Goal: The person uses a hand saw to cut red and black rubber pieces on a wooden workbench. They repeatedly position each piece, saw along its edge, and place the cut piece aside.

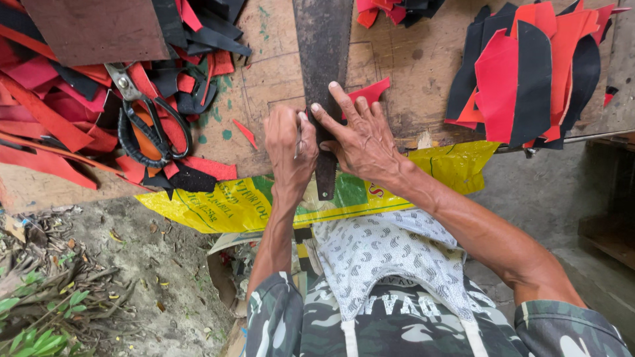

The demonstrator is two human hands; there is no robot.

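A long dark metal strip (323, 39) lies lengthwise on the wooden board (410, 59), its near end reaching over a yellow sack. My right hand (362, 139) lies flat with fingers spread, pressing on the strip and on a red cut piece (370, 90) beside it. My left hand (288, 149) is closed around a thin silvery tool (298, 140), its tip against the strip's left edge just beside my right index finger. What kind of tool it is cannot be told.
Large black-handled scissors (151, 125) rest on a heap of red and black scraps (53, 112) at the left. A stack of cut red and black pieces (529, 73) sits at the right. The yellow sack (231, 201) hangs over the board's near edge above dirt ground.
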